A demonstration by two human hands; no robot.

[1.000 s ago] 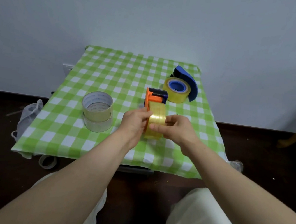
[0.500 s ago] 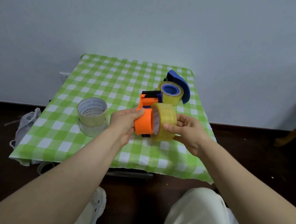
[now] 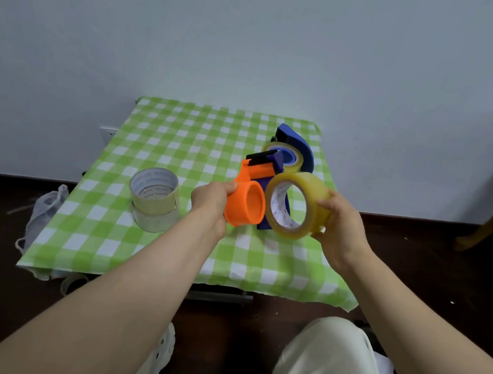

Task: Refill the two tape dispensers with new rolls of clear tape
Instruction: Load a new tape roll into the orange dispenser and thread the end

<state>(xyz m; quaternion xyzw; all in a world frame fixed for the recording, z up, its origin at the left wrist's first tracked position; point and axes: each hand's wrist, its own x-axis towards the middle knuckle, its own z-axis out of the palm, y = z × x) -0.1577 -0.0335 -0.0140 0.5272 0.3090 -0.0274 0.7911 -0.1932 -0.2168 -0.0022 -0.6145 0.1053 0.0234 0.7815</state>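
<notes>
The left hand [image 3: 210,202] grips the orange tape dispenser [image 3: 244,205] above the table [image 3: 181,147]; the right hand [image 3: 341,230] clasps the yellowish tape roll [image 3: 308,184] just beside its hub. Light, stiff, probably slick; hold the outer rim.

The orange dispenser [image 3: 244,207] is smooth, matt plastic. At its 3 o'clock, the tape roll [image 3: 302,180] is glossy yellowish film on a white paper core. The tablecloth [image 3: 181,147] is matt checked cloth. At 9 o'clock, the stacked rolls [image 3: 155,203] are glossy clear film. At 12 o'clock, the blue dispenser [image 3: 301,145] is smooth plastic.
</notes>
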